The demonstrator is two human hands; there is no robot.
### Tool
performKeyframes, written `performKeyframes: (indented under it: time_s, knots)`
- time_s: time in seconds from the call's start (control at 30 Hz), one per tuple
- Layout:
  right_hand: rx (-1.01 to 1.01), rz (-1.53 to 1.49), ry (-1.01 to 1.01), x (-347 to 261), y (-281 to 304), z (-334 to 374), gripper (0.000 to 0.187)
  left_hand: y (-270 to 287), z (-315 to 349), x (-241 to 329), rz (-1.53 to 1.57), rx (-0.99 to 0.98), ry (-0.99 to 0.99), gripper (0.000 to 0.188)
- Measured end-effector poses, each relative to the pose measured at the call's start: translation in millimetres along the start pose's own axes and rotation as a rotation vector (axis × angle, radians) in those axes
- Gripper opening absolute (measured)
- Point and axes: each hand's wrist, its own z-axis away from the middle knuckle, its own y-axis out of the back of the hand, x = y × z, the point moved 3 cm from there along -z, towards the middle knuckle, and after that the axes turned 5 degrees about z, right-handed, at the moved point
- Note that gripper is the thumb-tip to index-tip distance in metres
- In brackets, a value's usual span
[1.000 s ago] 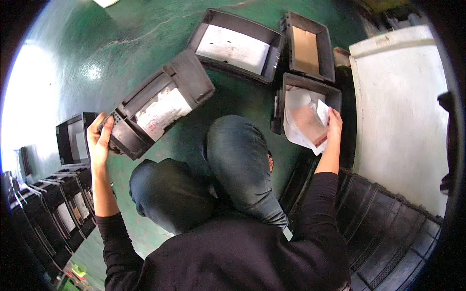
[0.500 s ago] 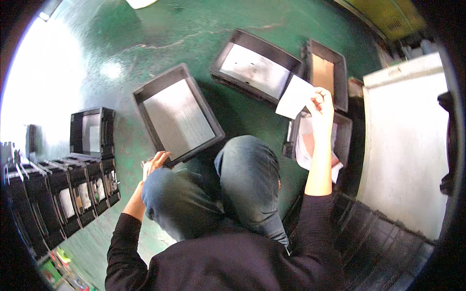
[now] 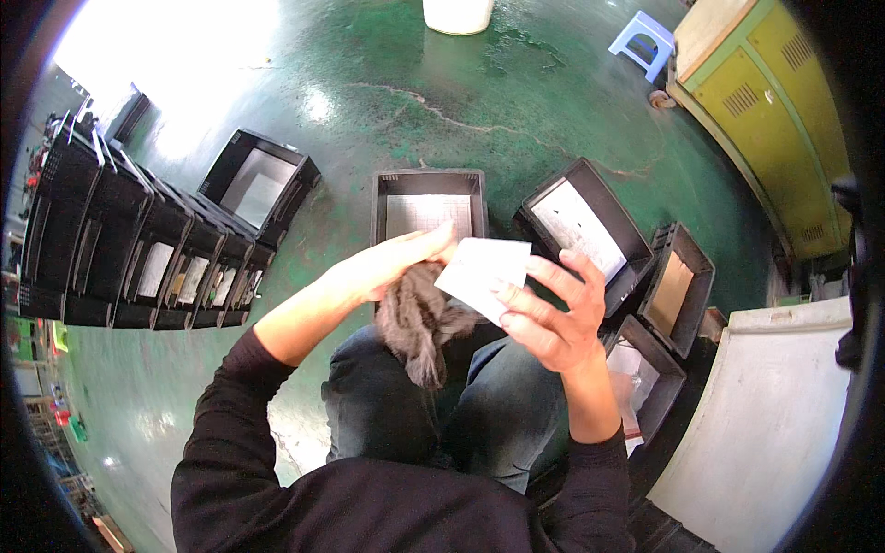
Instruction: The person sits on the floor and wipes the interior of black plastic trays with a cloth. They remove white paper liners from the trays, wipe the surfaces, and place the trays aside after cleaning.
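Note:
Above my lap, my right hand (image 3: 558, 313) pinches a thin white square sheet (image 3: 484, 269) by its right edge, fingers behind and thumb side near me. A crumpled grey-brown rag (image 3: 415, 323) hangs from my left hand (image 3: 419, 253), which is closed on it at the sheet's left corner. Whether the left fingers also touch the sheet is hidden. Just beyond the hands, a black plastic tray (image 3: 380, 207) stands on the floor with a pale lined sheet lying in it.
On the right stand a black tray (image 3: 619, 198) with a spotted white sheet, one (image 3: 705, 276) with a brown board, and one (image 3: 668, 378) with plastic wrapping. Stacked black trays (image 3: 120, 249) and another tray (image 3: 304, 180) are on the left. Farther off are a blue stool (image 3: 656, 46) and yellow-green cabinet (image 3: 765, 101).
My right hand has brought the white sheet from the right-hand trays to over my lap. The left hand has come up from beside the knee, now with the rag. The view has shifted.

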Motion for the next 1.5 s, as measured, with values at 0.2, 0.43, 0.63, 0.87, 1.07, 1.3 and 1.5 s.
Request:
performKeyframes:
  time_s: [0.2,0.43,0.63,0.87,1.07,1.3,1.5]
  knots:
    - [0.111,-0.226,-0.393,-3,-3,9,0.031,-21,-17,-2,-0.184,-0.035,-0.187,0.040]
    - [0.149,-0.261,-0.757,6,-6,15,0.026,-37,-13,-5,-0.294,0.113,-0.225,0.053]
    - [0.176,-0.273,-0.771,7,-6,11,0.026,-43,-15,-7,-0.439,0.169,-0.302,0.060]
    - [0.163,-0.259,-0.839,6,-8,9,0.026,-51,-12,-7,-0.652,0.090,-0.425,0.034]
    - [0.273,-0.485,-0.998,5,-16,11,0.045,-54,-10,-2,-0.863,0.141,-0.473,0.020]
    - [0.488,-0.779,-1.248,22,-9,27,0.064,-57,-21,-7,-0.844,0.078,-0.529,0.022]
    - [0.178,-0.872,-1.303,16,-13,29,0.007,-63,-26,-3,-0.815,0.130,-0.404,0.021]
